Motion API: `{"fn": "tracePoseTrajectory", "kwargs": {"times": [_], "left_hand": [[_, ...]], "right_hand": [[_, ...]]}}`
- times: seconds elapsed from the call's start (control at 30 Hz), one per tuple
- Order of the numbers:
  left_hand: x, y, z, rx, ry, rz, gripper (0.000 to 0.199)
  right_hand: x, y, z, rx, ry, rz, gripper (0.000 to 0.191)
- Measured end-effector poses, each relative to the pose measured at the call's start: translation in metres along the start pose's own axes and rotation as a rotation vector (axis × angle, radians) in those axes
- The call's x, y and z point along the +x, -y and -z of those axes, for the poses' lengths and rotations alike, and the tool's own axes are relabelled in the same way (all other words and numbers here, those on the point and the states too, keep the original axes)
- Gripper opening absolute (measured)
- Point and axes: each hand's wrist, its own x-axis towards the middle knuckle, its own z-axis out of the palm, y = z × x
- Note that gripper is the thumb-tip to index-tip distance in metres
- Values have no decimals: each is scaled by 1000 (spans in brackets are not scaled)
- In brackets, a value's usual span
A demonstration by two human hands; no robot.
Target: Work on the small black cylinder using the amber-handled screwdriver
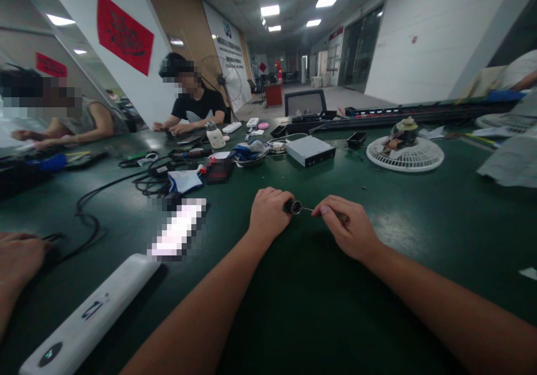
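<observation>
In the middle of the head view, my left hand (268,214) is closed around a short black cylindrical part (288,206). The round open end of that part, with a lighter rim, faces right. My right hand (351,224) grips a small screwdriver (343,218) by its handle, most of which the fingers cover. Its thin metal shaft points left, with the tip close to the rim of the black part. Whether the tip touches it, I cannot tell. Both hands are just above the dark green table (277,285).
Beyond my hands are a grey disc-drive box (310,150) and a white fan grille (405,157) with a motor on it. At left lie black cables (94,196), a bright blurred rectangle (180,229) and a long white device (90,316). Another person's hand (19,257) rests nearby.
</observation>
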Motion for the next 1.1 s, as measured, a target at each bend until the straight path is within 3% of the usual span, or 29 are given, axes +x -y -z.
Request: {"fn": "tracePoseTrajectory", "kwargs": {"times": [0.27,0.6,0.87,1.1], "left_hand": [[1,0,0,-16,3,1,8],[0,0,-1,-23,14,1,9],[0,1,-1,-15,8,0,9],[0,0,-1,-9,6,-1,9]], "right_hand": [[0,2,-1,61,75,38,23],[1,0,-1,0,-13,-2,26],[0,1,-1,47,78,21,25],[0,0,-2,23,0,11,24]]}}
